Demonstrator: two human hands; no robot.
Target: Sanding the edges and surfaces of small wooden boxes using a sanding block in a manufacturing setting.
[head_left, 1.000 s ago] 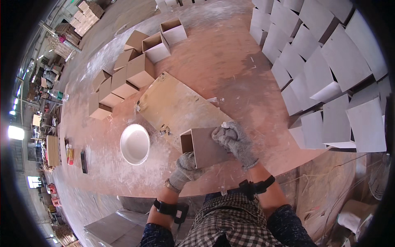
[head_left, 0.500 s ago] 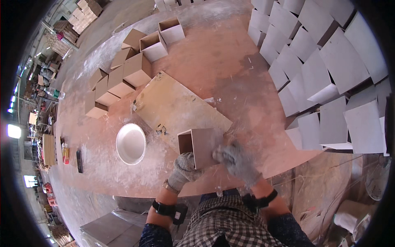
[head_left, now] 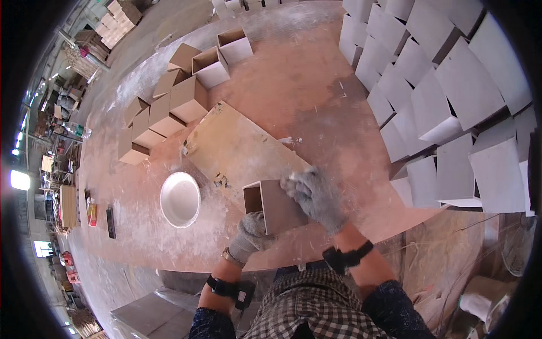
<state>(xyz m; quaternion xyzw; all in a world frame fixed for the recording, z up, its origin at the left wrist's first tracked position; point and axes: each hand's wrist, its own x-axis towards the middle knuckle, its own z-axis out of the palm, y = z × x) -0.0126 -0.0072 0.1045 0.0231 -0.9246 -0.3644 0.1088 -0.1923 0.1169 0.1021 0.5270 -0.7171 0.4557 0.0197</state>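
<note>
- Brown boxes (head_left: 189, 100), grouped at the far left of the reddish surface (head_left: 282, 73).
- White bowl (head_left: 180, 201), on the surface.
- Left hand (head_left: 252, 233), gloved; fingers clasp the lower left edge of the grey box (head_left: 287, 210).
- Grey box, between both hands, near the yellowish board (head_left: 245, 141); its open end faces left.
- Right hand (head_left: 314, 198), gloved; fingers bent at the box's upper side; whether they pinch anything cannot be told.
- Pale boxes (head_left: 432, 107), stacked.
</note>
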